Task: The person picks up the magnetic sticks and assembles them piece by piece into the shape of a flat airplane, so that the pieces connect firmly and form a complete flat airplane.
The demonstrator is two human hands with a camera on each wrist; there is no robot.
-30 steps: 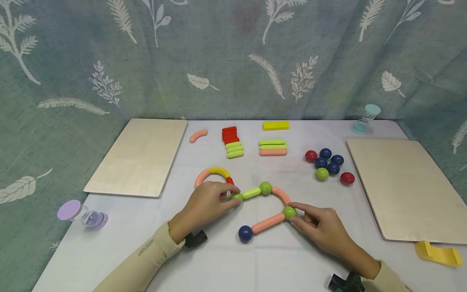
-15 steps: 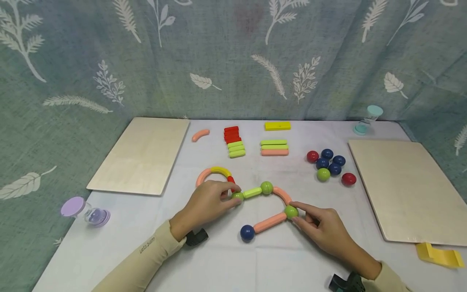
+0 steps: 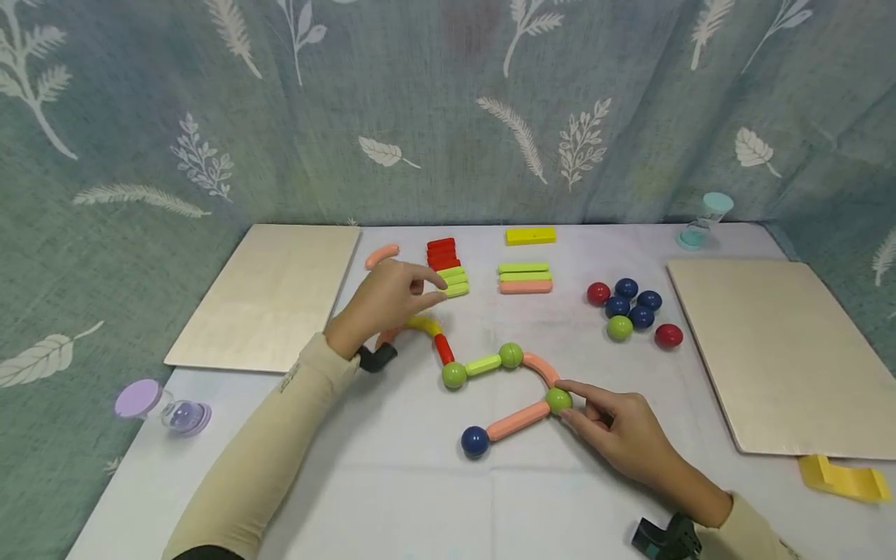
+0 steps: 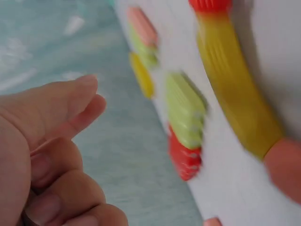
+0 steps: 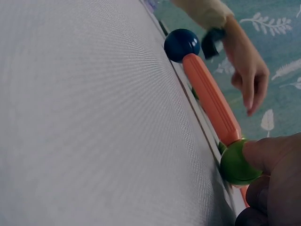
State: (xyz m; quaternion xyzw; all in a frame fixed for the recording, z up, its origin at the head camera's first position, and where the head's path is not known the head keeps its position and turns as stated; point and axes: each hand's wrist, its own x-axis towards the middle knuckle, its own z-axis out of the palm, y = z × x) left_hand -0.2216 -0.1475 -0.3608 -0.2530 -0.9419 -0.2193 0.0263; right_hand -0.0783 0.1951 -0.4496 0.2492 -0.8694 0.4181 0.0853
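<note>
A chain of toy rods and balls lies on the white table. My right hand (image 3: 616,428) pinches the green ball (image 3: 558,400) at its right corner between thumb and index finger. From that ball run a curved orange rod (image 3: 541,367) and a straight orange rod (image 3: 518,421) with a blue ball (image 3: 475,442) at its end. My left hand (image 3: 386,299) hovers over the chain's curved yellow rod (image 3: 424,323), holding nothing. Its thumb and index finger point at the row of short light-green rods (image 3: 455,281), beside short red rods (image 3: 442,253). The hand partly hides the chain's left end.
Straight rods (image 3: 525,278) and a yellow block (image 3: 530,236) lie at the back. Several loose balls (image 3: 619,307) sit near the right wooden board (image 3: 784,358). Another board (image 3: 266,295) lies left. Sand timers (image 3: 161,408) stand at the edges, and a yellow piece (image 3: 843,478) lies front right.
My left hand has let go of the green ball at the chain's left and moved up and back toward the short rods. My right hand stays on its ball.
</note>
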